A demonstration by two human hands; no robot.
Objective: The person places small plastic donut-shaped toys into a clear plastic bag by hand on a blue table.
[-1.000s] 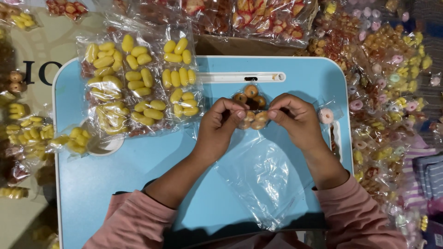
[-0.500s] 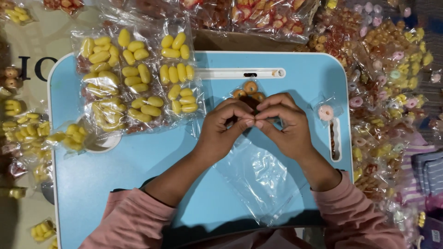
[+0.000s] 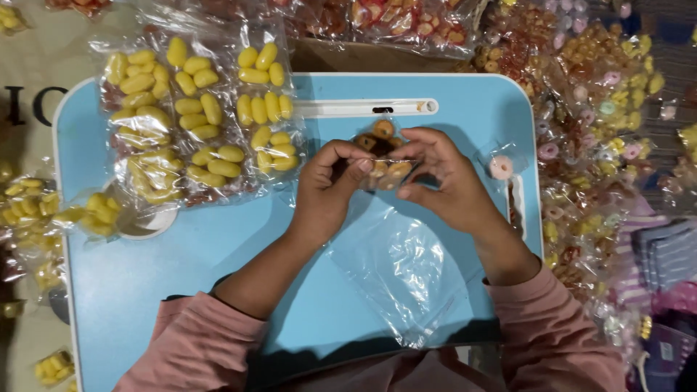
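Small clear packet of brown ring sweets [image 3: 382, 152] held above centre of blue worktop [image 3: 218, 247]. Left hand [image 3: 330, 192] and right hand [image 3: 443, 178] fingers pinched on packet from either side. Empty clear bag [image 3: 403, 276] below hands. Packets of yellow sweets [image 3: 196, 131] upper left.

both hands pinching small packet of brown rings [image 3: 382, 154], blue tray [image 3: 218, 247]

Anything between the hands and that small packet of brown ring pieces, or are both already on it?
Nothing visible stands between. The left hand and the right hand both pinch the small clear packet of brown ring pieces directly, above the blue tray. The empty clear bags lie below the hands, out of the way.
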